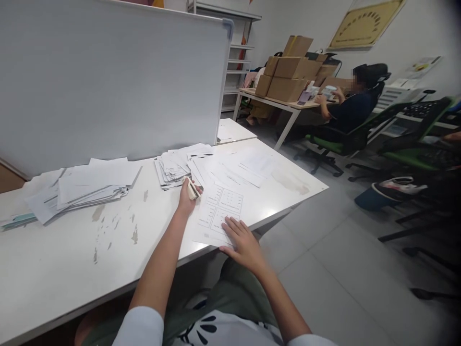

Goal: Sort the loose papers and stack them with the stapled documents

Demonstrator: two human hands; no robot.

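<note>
You have two hands on show: your left hand (186, 199) and your right hand (243, 240). You hold one small pale block (192, 188). One printed sheet (220, 209) lies under your right hand. There are two paper piles: the left pile (82, 190) and the middle pile (176, 166). One other person (351, 108) sits far off.

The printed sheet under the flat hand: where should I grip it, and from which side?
Take the printed sheet by its near corner, from the table edge. The sheet lies flat, so its middle gives nothing to pinch, but that corner seems to reach the edge by the right hand, where a thumb could slide beneath. The left hand is shut on a small beige thing.
</note>
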